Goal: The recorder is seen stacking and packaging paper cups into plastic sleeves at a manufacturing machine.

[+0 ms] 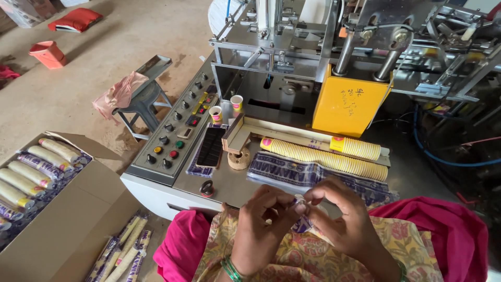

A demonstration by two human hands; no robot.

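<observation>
My left hand and my right hand meet in front of me, fingertips pinching the end of a clear printed plastic sleeve. Just beyond them, on the metal machine table, lies a flat printed plastic bag. On top of it rests a long row of stacked yellow paper cups, with a shorter stack behind. Two single paper cups stand near the control panel.
A control panel with buttons and knobs sits left of the table, a dark phone beside it. A yellow machine housing rises behind. A cardboard box of wrapped cup stacks is at left, a stool farther back.
</observation>
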